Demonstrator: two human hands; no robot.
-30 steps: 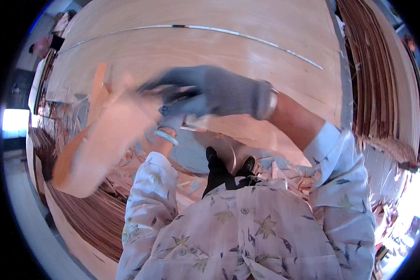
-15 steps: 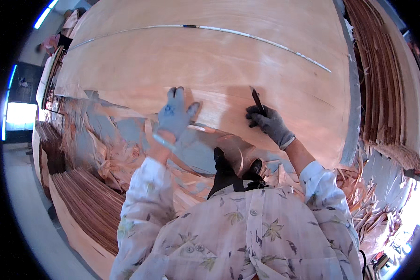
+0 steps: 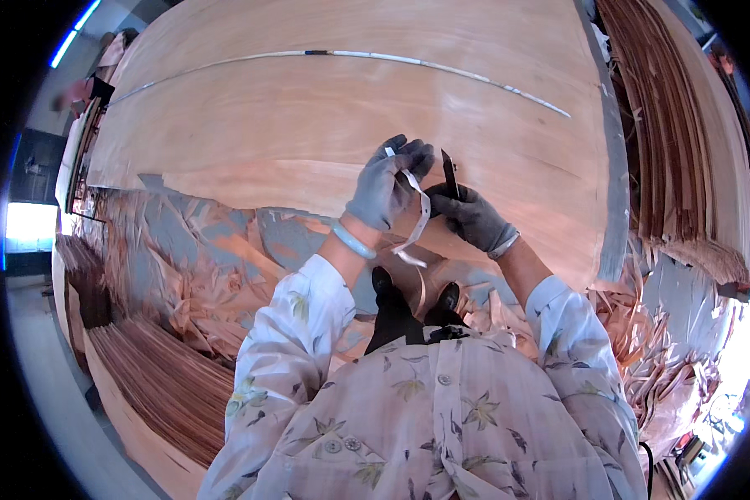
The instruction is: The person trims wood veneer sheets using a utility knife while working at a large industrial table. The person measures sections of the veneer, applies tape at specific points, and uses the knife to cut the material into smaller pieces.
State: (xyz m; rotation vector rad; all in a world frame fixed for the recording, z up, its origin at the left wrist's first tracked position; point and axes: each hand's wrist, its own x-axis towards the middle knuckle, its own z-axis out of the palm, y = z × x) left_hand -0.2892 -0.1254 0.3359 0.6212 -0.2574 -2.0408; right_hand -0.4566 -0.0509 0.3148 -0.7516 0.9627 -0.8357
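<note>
My left hand (image 3: 383, 190), in a grey glove, is turned with its fingers curled around a narrow white strip of tape (image 3: 425, 210) that has small dark spots. The strip's loose end twists down below the fingers. Close beside it, my gloved right hand (image 3: 475, 218) grips a black cutting knife (image 3: 449, 172), its dark blade pointing up and away from me. Both hands are over the near edge of a wide, pale wood veneer sheet (image 3: 308, 121). The right fingertips and the strip nearly meet; I cannot tell if they touch.
A long thin white rod (image 3: 442, 66) with a dark band lies across the sheet. Veneer stacks stand at right (image 3: 671, 142) and lower left (image 3: 158, 379). Torn veneer scraps (image 3: 200, 279) litter the floor around my shoes (image 3: 448, 296). Another person (image 3: 77, 94) is blurred at far left.
My left hand has lifted from the veneer, moved right and turned over, and now holds the white strip. My right hand keeps the knife and has shifted only slightly.
</note>
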